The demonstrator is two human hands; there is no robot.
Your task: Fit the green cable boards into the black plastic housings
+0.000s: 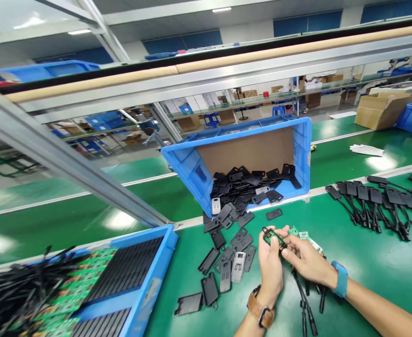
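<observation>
My left hand (pixel 271 264) grips a black plastic case half (pixel 266 230) with a small green circuit board (pixel 273 238) lying in it; its thumb presses on the board. My right hand (pixel 309 262) is closed at the near end of the same case, thumb and fingers pinching there; what exactly lies between those fingertips is partly hidden. Several green circuit boards (pixel 311 241) lie just behind my right hand, and black cables (pixel 306 304) stretch over the mat below it. Loose black case halves (pixel 226 276) and a grey one (pixel 238 267) are scattered left of my hands.
A tilted blue bin (pixel 309 154) spills black case pieces (pixel 241 187) onto the green bench (pixel 377 276). At left stands a blue crate (pixel 156 281) of cabled circuit boards and black parts. Cabled black units (pixel 374 196) lie in rows at right. A metal post (pixel 97 173) rises behind the crate.
</observation>
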